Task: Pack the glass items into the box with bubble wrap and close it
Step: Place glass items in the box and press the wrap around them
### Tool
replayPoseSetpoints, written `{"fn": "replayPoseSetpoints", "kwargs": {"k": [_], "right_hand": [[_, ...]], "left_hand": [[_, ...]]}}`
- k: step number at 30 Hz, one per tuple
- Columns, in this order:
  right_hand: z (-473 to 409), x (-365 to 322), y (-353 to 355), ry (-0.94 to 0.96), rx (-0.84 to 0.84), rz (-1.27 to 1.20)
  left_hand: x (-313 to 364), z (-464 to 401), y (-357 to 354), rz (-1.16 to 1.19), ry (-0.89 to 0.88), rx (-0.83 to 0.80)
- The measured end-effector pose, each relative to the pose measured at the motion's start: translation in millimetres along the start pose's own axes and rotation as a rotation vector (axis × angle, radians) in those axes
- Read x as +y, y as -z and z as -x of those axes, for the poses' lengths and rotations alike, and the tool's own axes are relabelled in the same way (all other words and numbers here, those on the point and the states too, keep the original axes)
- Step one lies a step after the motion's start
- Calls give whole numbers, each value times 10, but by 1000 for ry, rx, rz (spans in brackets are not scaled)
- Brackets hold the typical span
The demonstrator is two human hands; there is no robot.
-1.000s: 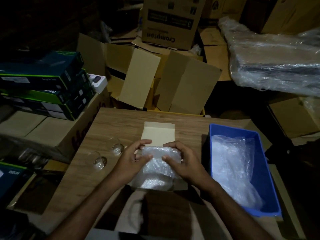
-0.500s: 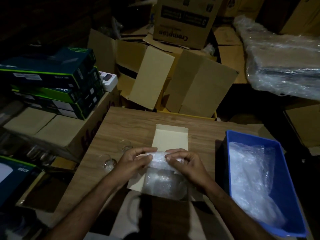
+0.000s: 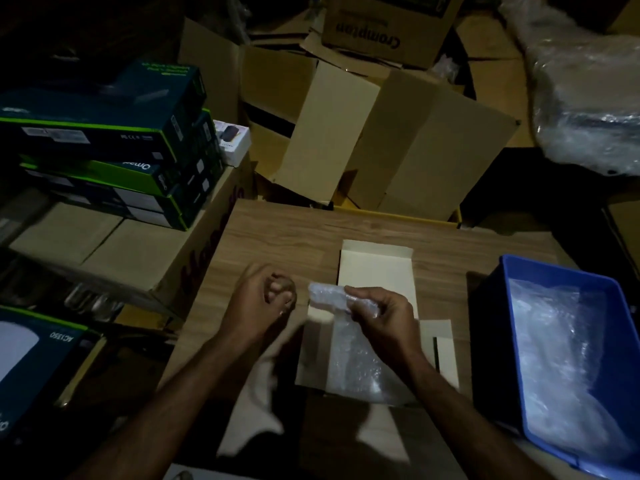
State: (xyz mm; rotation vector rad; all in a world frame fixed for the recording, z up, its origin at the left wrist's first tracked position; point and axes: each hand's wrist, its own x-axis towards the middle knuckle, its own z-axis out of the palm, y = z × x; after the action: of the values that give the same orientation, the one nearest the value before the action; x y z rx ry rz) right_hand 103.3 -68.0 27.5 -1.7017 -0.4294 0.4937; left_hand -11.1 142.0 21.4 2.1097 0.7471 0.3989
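A small cream cardboard box (image 3: 377,268) lies open on the wooden table (image 3: 294,233), its lid flap folded back. A sheet of bubble wrap (image 3: 353,368) lines the inside of the box. My right hand (image 3: 381,317) pinches the upper edge of that sheet and holds it up above the box. To the left of the box, my left hand (image 3: 256,303) is blurred, with its fingers curled round what looks like a small clear glass (image 3: 284,287). No other glass shows on the table.
A blue plastic bin (image 3: 512,306) with more bubble wrap stands at the table's right edge. Stacked green and dark product boxes (image 3: 104,133) sit on cartons to the left. An open brown carton (image 3: 381,143) stands behind the table. A plastic-wrapped bundle (image 3: 588,98) lies at the far right.
My left hand let go of the bubble wrap and moved left to where the glasses stood. My right hand alone holds the wrap's edge. The view has shifted left.
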Motion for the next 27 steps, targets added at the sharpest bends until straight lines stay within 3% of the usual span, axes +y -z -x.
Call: {"fn": "replayPoseSetpoints", "kwargs": {"k": [4, 8, 14, 22, 27], "right_hand": [[-19, 34, -87, 31, 36, 111], [-29, 74, -153, 64, 48, 184], [-10, 58, -214, 76, 61, 150], [57, -255, -33, 196, 54, 97], [104, -550, 275, 364, -51, 406]], "left_hand": [[-360, -275, 0, -353, 74, -230], [-510, -372, -86, -398, 91, -332], [-512, -374, -154, -294, 9, -252], [112, -249, -142, -30, -71, -124], [579, -87, -184, -28, -184, -84]]}}
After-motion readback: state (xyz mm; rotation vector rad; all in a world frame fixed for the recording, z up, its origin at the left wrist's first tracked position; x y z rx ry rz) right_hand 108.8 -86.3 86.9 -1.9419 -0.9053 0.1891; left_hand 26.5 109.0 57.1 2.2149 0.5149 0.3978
